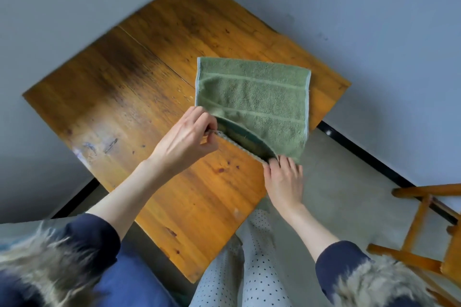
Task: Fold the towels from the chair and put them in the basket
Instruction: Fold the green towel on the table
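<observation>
Brown wooden table (139, 97) holds a green fluffy towel (252, 97) flat. The left hand (184, 137) and right hand (284, 179) each pinch a near corner, probably to fold it over.

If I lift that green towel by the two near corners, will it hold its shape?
Probably not. The green towel looks floppy: the edge pinched between the left hand and right hand sags in a curve. Its terry pile likely resists sliding on the wooden table.
</observation>
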{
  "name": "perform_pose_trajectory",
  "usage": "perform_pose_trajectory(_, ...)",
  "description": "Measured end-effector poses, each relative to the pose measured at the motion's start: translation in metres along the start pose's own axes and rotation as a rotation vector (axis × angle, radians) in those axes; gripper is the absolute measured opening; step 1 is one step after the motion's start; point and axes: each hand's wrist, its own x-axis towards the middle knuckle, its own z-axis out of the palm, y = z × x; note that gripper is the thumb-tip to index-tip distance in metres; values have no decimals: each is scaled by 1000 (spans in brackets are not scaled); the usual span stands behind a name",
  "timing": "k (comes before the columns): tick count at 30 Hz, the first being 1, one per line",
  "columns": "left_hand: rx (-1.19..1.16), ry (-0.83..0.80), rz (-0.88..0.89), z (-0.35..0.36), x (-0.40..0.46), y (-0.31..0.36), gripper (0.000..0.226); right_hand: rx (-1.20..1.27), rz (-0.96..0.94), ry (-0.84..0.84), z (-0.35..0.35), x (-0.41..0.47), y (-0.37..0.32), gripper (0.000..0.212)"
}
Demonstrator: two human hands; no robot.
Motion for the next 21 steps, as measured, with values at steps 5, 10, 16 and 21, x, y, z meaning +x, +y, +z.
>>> perform_pose_trajectory(5, -31, 173, -156, -40, 18, 7, 9, 147, 24, 172, -51, 26, 10, 4)
perform_pose_trajectory(10, 5, 256, -137, -93, 37, 16, 9, 197, -43, 112, -113, 55, 25, 12)
perform_pose_trajectory(16, 51, 378, -119, -157, 47, 33, 6, 178, -183, 54, -171, 86, 16, 20)
perform_pose_trajectory(21, 94, 434, -105, -202, 52, 43, 17, 235, -149, 2, -194, 100, 4, 22)
